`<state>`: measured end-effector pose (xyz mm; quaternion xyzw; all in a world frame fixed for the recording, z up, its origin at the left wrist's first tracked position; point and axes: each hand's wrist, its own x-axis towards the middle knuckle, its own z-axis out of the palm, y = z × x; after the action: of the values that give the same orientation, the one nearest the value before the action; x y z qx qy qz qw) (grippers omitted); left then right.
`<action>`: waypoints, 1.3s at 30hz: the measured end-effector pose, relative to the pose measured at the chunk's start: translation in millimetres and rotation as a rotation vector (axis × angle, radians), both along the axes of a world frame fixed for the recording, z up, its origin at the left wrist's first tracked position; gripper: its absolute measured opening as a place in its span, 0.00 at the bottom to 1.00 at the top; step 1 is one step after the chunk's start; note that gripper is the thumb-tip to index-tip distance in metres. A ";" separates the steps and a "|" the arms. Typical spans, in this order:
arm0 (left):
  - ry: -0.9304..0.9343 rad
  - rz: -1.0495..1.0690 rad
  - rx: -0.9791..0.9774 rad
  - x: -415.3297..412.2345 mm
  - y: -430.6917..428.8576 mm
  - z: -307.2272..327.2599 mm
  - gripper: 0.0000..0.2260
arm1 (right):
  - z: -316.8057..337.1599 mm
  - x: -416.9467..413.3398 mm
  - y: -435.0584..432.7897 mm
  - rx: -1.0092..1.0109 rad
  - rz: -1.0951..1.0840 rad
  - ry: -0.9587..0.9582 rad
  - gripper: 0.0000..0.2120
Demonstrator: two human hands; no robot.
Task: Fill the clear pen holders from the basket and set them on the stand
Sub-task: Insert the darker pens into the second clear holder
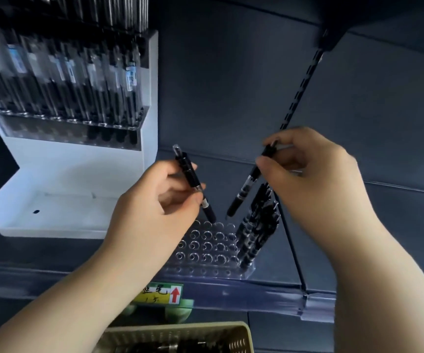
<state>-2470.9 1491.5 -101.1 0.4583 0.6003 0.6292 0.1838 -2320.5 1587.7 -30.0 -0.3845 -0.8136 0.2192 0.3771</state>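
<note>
**Two pens poised over a half-empty holder**

The clear pen holder (207, 252) sits on the dark shelf (358, 250) in the lower middle of the frame. Its right-hand end is already packed with black pens (256, 225), and the rest is open holes.

Each hand has a pen. The left hand (160, 200) pinches a black pen (193, 179) between thumb and fingers (198, 187) around mid-barrel. The right hand (315, 179) pinches a second pen (246, 189) near its top.

The two barrels make a V, with the left pen's top leaning to the upper left and the right pen's to the upper right. Both tips point down and converge just above the holder's back row. The empty holes lie straight below the tips. The left tip looks slightly nearer its hole, so I'd expect that pen to go in first once the barrel is stood more upright.

At upper left the white stand (65, 174) already carries a filled holder (65, 126). The basket (241, 335) is at the bottom edge.

A yellow shelf tag (162, 294) shows a red up-arrow and handwritten characters too blurred for me to read. The pens' labels are too small to read
</note>
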 end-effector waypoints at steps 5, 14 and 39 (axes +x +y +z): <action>0.005 -0.030 -0.021 4.9 -1.0 -1.2 0.15 | -8.9 -2.5 -0.5 0.007 0.014 -0.096 0.07; -0.032 -0.059 -0.036 8.7 -2.2 -2.1 0.15 | -12.3 -1.4 1.1 0.033 -0.015 -0.225 0.06; 0.264 -0.096 -0.037 31.8 23.5 -3.9 0.18 | -16.4 -4.1 1.9 0.060 -0.038 -0.146 0.07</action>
<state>-2439.1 1515.0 -105.0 0.5617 0.6081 0.5429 0.1415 -2324.6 1589.6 -46.4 -0.4035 -0.8377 0.1587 0.3321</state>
